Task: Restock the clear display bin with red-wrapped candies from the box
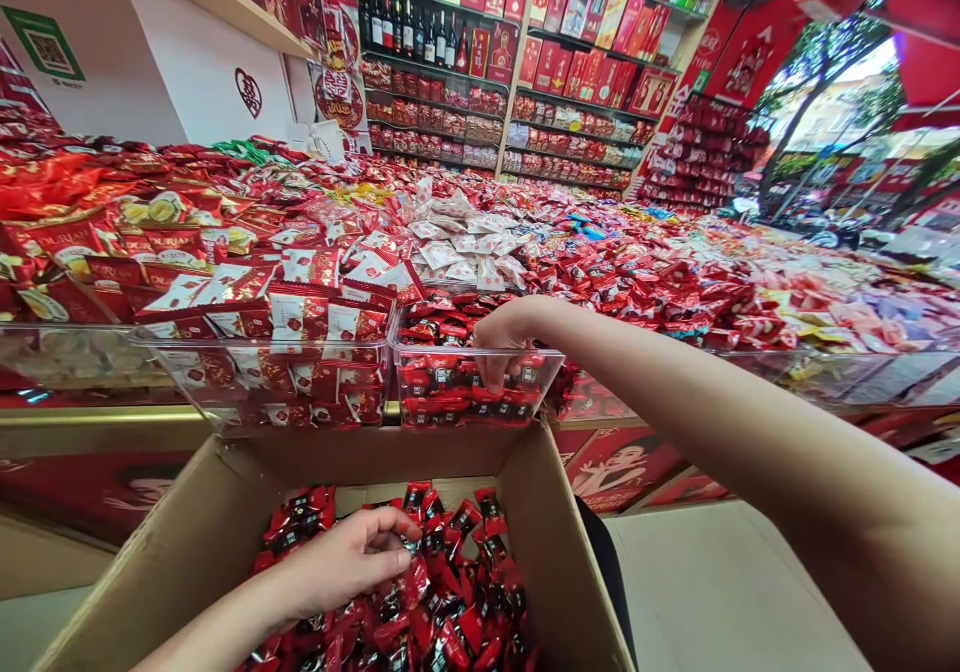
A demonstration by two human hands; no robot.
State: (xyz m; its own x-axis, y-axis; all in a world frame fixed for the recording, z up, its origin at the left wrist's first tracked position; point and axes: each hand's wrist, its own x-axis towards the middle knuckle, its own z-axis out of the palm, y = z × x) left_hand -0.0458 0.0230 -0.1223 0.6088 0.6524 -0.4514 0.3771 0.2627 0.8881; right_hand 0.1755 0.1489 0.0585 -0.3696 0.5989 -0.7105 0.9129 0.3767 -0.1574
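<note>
My left hand [352, 552] is down inside an open cardboard box [559, 552], fingers curled over red-and-black wrapped candies [450, 612] that fill its bottom. My right hand [504, 337] reaches forward into a clear plastic bin [544, 372] on the display counter, fingers closed among the same red-and-black candies [450, 377] heaped there. Whether the right hand holds any candy is hidden by the bin's rim and its own fingers.
A second clear bin [300, 382] of red-and-white packets stands left of it. The counter spreads far back, heaped with red sweets [660, 282]. Shelves [525, 62] of red boxes and bottles line the back wall. White floor [712, 572] lies to the right.
</note>
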